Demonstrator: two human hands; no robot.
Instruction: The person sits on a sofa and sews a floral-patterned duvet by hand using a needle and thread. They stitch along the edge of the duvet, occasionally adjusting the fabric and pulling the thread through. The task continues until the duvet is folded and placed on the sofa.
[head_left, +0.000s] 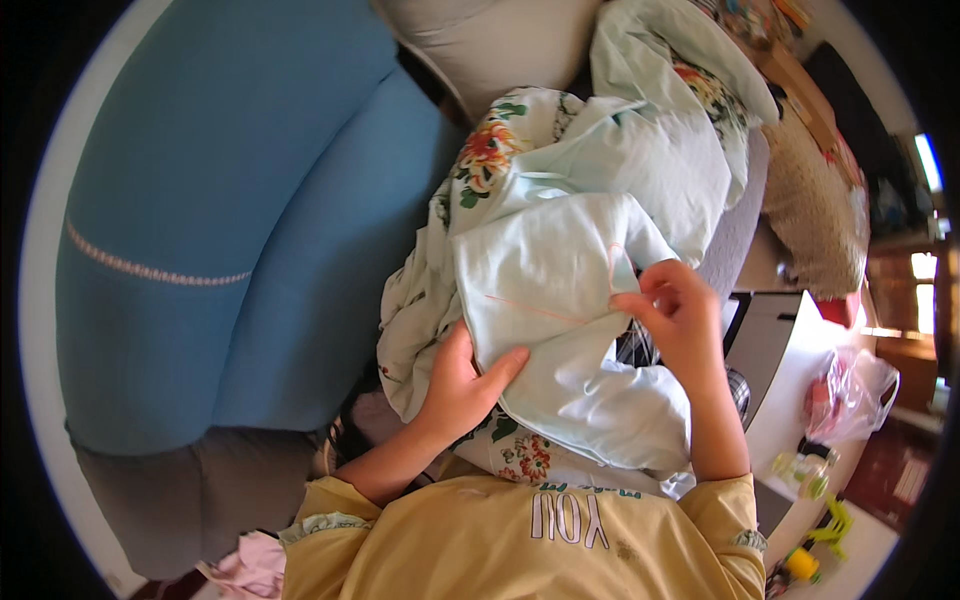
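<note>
A large pale green cloth (540, 255) with a floral print on its other face lies bunched over my lap and the sofa. My left hand (469, 382) grips its near-left edge, thumb on top and fingers underneath. A thin orange thread (536, 309) runs in a nearly straight line across the pale face. Close to the cloth's right side, my right hand (667, 300) has thumb and fingers pinched together where a loop of orange thread meets them. Whether a needle is between those fingertips cannot be made out.
Blue sofa cushions (172, 225) stand at the left, and a beige cushion (502, 45) at the top. On the right a white table (780, 360) holds a plastic bag (851, 394), a clear bottle (806, 469) and a yellow-green object (829, 529). Pink cloth (251, 566) lies lower left.
</note>
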